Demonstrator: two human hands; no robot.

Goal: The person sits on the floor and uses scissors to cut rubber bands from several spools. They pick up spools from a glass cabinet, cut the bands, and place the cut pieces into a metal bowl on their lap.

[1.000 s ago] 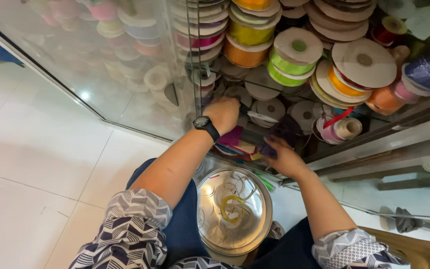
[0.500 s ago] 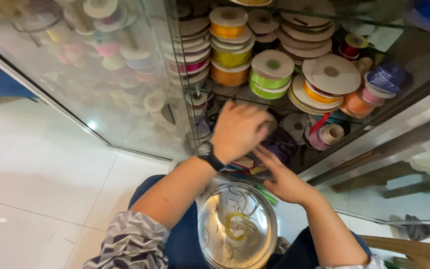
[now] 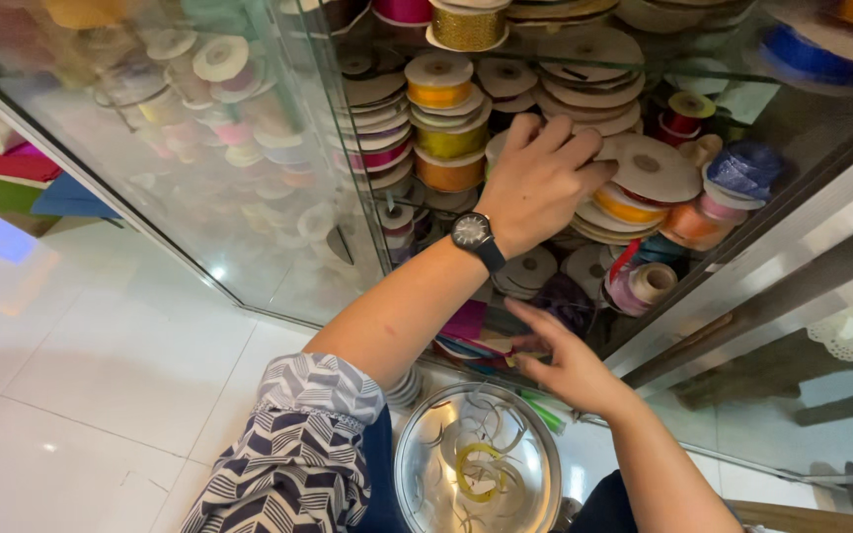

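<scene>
My left hand (image 3: 542,180), with a black wristwatch (image 3: 473,235) on the wrist, reaches into a glass cabinet. Its bent fingers rest on the rim of a wide white ribbon spool (image 3: 656,168) among stacked spools; I see no grip on it. Lower down, my right hand (image 3: 567,363) stretches flat toward folded purple and pink ribbons (image 3: 471,326) on the bottom shelf, fingertips touching them. A round metal bowl (image 3: 417,472) sits in my lap and holds loose ribbon curls, one of them yellow (image 3: 476,466).
Yellow, orange and gold ribbon spools (image 3: 443,118) fill the shelves. A blue ribbon roll (image 3: 742,170) and a pink one (image 3: 644,286) lie at the right. The open glass door (image 3: 180,168) stands to the left, a metal frame (image 3: 782,257) to the right. White floor tiles (image 3: 81,365) lie below.
My left hand has risen from the bottom shelf to the upper stack of spools. My right hand stays by the low ribbons, and the view has tilted upward.
</scene>
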